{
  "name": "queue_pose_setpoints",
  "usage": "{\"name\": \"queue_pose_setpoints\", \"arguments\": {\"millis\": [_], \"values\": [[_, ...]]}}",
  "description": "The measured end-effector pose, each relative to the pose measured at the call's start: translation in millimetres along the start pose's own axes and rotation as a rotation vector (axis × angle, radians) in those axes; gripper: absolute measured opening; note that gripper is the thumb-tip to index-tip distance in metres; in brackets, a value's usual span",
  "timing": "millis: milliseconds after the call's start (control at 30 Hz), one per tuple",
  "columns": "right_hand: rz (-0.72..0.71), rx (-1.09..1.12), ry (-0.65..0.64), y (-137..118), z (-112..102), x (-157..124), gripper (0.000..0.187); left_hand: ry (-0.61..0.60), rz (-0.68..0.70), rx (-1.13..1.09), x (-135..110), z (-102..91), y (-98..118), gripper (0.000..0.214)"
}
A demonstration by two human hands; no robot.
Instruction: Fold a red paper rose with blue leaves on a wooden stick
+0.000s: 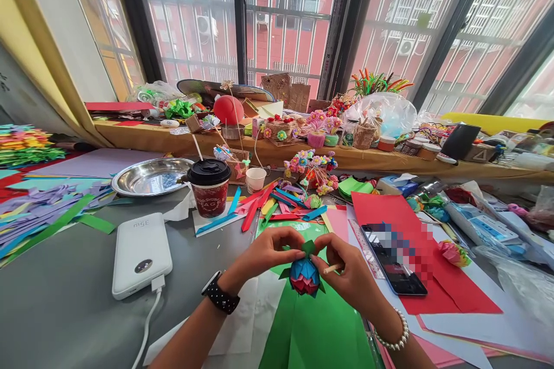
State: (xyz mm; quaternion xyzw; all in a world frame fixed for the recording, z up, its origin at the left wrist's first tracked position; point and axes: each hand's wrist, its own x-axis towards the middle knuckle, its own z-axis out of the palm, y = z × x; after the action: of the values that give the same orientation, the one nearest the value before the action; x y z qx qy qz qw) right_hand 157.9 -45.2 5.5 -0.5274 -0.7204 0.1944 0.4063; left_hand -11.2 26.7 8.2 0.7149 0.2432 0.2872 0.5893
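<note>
Both hands meet low in the middle of the view over a green sheet of paper. Left hand, with a black watch on its wrist, has its fingers curled nearly closed, thumb and forefinger pinching the green top of a small folded paper flower with blue upper petals and pink lower ones. Right hand, a bead bracelet on its wrist, is likewise curled, touching the flower from the 3 o'clock side, with a thin wooden stick held between its fingers.

At 9 o'clock from the flower a white power bank lies on the grey table, its cable trailing toward 6 o'clock. At 11 o'clock stands a red paper cup with a black lid, and beyond it a steel bowl. At 3 o'clock a phone rests on red paper. Loose coloured paper strips lie at 12 o'clock, near a bunch of small paper flowers.
</note>
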Motion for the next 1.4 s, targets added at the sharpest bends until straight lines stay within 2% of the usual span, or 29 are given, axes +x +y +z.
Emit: {"name": "queue_pose_setpoints", "arguments": {"millis": [200, 433, 667, 867, 1033, 1167, 1333, 1400], "values": [[0.004, 0.024, 0.041, 1, 4, 0, 0.008, 0.025, 0.018, 0.023, 0, 3.5, -4, 0.019], [0.017, -0.041, 0.069, -2, 6, -1, 0.005, 0.060, 0.081, 0.118, -2, 5.7, 2, 0.015], [-0.082, -0.150, 0.135, 0, 4, -2, 0.002, 0.096, 0.101, 0.167, -1, 3.8, 3, 0.015], [-0.260, -0.173, 0.158, 4, 6, -3, 0.008, 0.067, 0.177, 0.222, -4, 0.1, 4, 0.011], [-0.226, -0.166, 0.109, 4, 3, -1, 0.009, 0.114, 0.232, 0.281, -5, 3.6, 7, 0.007], [-0.231, -0.154, 0.170, 3, 4, -2, 0.007, 0.095, 0.158, 0.138, -5, 5.8, 7, 0.012], [-0.183, -0.139, 0.359, 2, 5, -3, 0.004, -0.004, -0.007, -0.077, -4, 7.9, 4, 0.046], [-0.155, -0.158, 0.386, 1, 3, -3, 0.005, -0.064, -0.067, -0.144, -3, 9.2, 2, 0.043]]}}
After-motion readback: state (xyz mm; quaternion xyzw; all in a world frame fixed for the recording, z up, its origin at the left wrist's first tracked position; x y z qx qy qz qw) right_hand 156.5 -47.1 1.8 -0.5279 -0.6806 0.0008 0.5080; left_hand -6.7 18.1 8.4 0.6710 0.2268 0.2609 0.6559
